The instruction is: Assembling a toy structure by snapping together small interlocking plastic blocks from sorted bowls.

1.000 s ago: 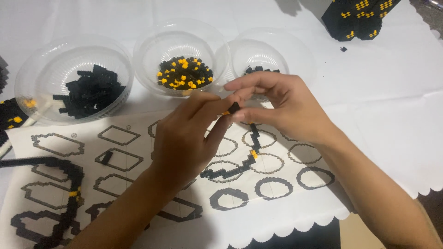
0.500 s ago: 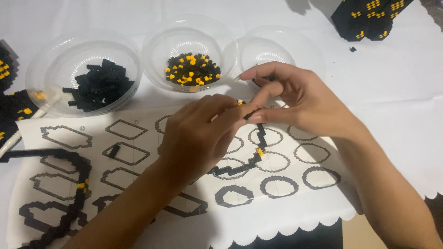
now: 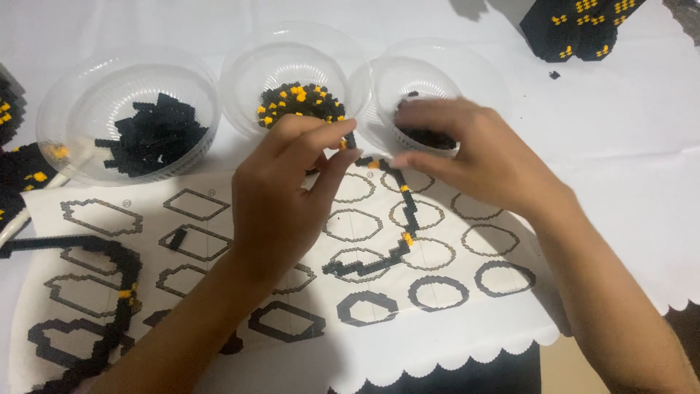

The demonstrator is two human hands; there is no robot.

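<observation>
- Black brick strip (image 3: 399, 219), a thin chain of tiny black blocks with a few orange ones, lies on the printed sheet (image 3: 219, 219) at the centre of the frame; its long axis runs from the upper end near the fingertips down toward the lower left, where it bends into a short leg.
- White cloth with a scalloped lower edge (image 3: 642, 146) covers the table; nothing of the room beyond it shows.
- Far left edge: part-built black and orange pieces (image 3: 14, 168), and a long curved black chain (image 3: 109, 292) on the sheet at lower left.
- Along the top stand 3 clear bowls: left bowl (image 3: 80, 87) with black bricks, middle bowl (image 3: 292, 58) with black and orange bricks, right bowl (image 3: 437, 66) with a few black bricks.
- Left hand (image 3: 281, 204) reaches up from the lower left, back to the camera, thumb and forefinger pinched on a small piece at the strip's upper end.
- Right hand (image 3: 481, 157) comes in from the lower right, palm down over the right bowl's near rim, fingertips at the strip's top; I cannot tell whether it grips anything.
- Upper right corner: a black block model with orange dots (image 3: 576, 29).
</observation>
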